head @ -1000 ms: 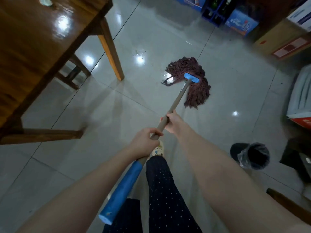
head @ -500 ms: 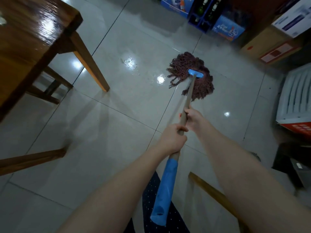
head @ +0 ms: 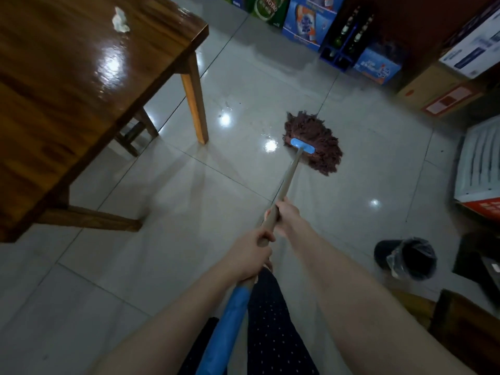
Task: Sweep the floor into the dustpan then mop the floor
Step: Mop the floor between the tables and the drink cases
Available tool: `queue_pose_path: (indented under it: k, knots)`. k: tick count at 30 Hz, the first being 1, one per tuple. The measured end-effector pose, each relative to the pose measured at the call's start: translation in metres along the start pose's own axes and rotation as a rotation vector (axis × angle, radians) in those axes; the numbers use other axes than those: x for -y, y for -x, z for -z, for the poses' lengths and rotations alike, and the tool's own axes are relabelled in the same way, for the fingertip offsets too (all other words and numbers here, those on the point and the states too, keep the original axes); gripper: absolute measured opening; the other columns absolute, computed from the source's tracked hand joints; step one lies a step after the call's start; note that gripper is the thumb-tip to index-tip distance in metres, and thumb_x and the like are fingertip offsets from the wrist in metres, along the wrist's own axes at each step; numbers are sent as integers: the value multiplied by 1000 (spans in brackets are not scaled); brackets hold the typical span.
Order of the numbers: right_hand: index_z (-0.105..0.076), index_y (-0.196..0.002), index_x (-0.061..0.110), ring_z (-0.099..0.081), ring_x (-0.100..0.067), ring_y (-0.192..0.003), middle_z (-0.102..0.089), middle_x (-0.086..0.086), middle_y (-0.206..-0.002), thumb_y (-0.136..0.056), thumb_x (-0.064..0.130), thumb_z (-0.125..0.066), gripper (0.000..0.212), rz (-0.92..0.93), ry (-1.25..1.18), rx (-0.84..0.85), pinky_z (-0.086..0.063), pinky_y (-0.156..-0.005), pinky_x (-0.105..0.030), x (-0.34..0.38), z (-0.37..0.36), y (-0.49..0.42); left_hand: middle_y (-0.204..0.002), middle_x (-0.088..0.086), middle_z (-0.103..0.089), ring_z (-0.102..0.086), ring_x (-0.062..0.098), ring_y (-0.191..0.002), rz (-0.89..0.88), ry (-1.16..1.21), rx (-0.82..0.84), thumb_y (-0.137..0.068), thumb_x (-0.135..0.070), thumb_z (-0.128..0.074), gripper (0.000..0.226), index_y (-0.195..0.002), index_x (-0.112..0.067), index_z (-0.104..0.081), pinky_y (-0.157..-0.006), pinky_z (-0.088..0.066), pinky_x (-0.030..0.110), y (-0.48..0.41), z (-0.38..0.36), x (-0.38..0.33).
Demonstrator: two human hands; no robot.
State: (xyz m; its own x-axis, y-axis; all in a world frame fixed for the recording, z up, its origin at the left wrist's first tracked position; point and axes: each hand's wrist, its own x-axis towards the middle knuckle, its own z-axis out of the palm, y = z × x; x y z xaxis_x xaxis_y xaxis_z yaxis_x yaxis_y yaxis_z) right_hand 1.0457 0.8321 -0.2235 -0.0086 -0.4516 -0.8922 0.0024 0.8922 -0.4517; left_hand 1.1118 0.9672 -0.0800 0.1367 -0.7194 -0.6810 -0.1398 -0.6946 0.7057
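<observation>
Both hands wrapped tight round the mop handle (head: 289,177), right hand (head: 286,216) ahead of left hand (head: 250,257) (for leverage, probably), mop head (head: 313,143) flat on wet floor (head: 365,169) just past the table leg (head: 196,101).

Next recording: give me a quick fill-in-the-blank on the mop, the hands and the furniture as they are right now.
1. The left hand and the right hand both grip the mop by its ____.
2. The hand nearer the mop head is the ____ one.
3. The wooden table stands on the person's ____ side.

Missing words: handle; right; left.
</observation>
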Motion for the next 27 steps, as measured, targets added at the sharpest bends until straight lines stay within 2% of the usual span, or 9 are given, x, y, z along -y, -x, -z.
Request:
queue_pose_path:
  k: [2, 4, 6, 8, 11, 13, 17, 23, 27]
  knots:
    - [-47, -113, 32, -40, -17, -53, -47, -7, -80, -97, 0, -39, 37, -25, 6, 26, -42, -41, -22, -39, -11, 26, -90, -4, -55, -54, 14, -80, 13, -5, -9, -72, -23, -58, 17, -88, -27, -55, -76, -44, 22, 33, 9, 30]
    - [-47, -134, 28, -42, -18, -54, -49, -8, -83, -96, -1, -38, 49, -32, 19, 40, -43, -44, -26, -75, -24, 51, -76, -10, -51, -50, 11, -68, 47, 9, -34, -78, -17, -57, 15, -86, -30, -55, -67, -42, 23, 63, 19, 60]
    - [-39, -144, 25, -44, -19, -58, -50, -9, -91, -96, -4, -37, 56, -42, 20, 52, -42, -48, -30, -103, -34, 75, -68, -9, -48, -46, 11, -60, 91, 36, -62, -84, -8, -54, 21, -91, -26, -58, -57, -38, 20, 88, 28, 85]
    - [-34, -147, 26, -43, -20, -62, -48, -10, -100, -96, -5, -38, 60, -69, 6, 73, -43, -52, -31, -126, -40, 95, -67, -6, -47, -44, 8, -55, 119, 25, -54, -87, -9, -52, 22, -103, -24, -58, -49, -35, 16, 111, 36, 102]
    - [-30, -149, 27, -41, -18, -62, -46, -9, -92, -95, -6, -39, 64, -92, -5, 104, -43, -54, -31, -152, -48, 116, -69, -4, -45, -39, 5, -52, 108, 39, -81, -89, -7, -50, 25, -111, -19, -56, -41, -31, 8, 137, 42, 121]
    - [-31, -149, 28, -42, -18, -62, -48, -9, -94, -96, -5, -41, 63, -101, 12, 109, -44, -53, -31, -162, -53, 121, -73, -5, -46, -39, 4, -54, 113, 34, -90, -89, -7, -50, 26, -111, -19, -57, -42, -32, 8, 145, 43, 129]
    - [-29, -149, 28, -44, -18, -62, -52, -13, -121, -97, 1, -44, 60, -124, 31, 111, -45, -52, -30, -155, -53, 109, -75, -3, -50, -43, 7, -55, 135, 13, -111, -87, -13, -53, 25, -108, -27, -58, -50, -35, 17, 134, 42, 129]
    - [-34, -147, 27, -44, -17, -62, -49, -10, -95, -98, 1, -43, 56, -118, 52, 108, -45, -53, -30, -109, -59, 77, -72, -6, -51, -43, 5, -50, 148, 8, -103, -88, -13, -51, 26, -106, -31, -56, -43, -34, 13, 87, 41, 97]
    - [-33, -147, 28, -42, -18, -59, -45, -8, -85, -99, 1, -39, 55, -90, 108, 121, -45, -45, -28, -55, -57, 32, -78, -6, -53, -45, 4, -53, 107, 35, -137, -86, -7, -52, 27, -105, -24, -60, -44, -36, 11, 35, 33, 58]
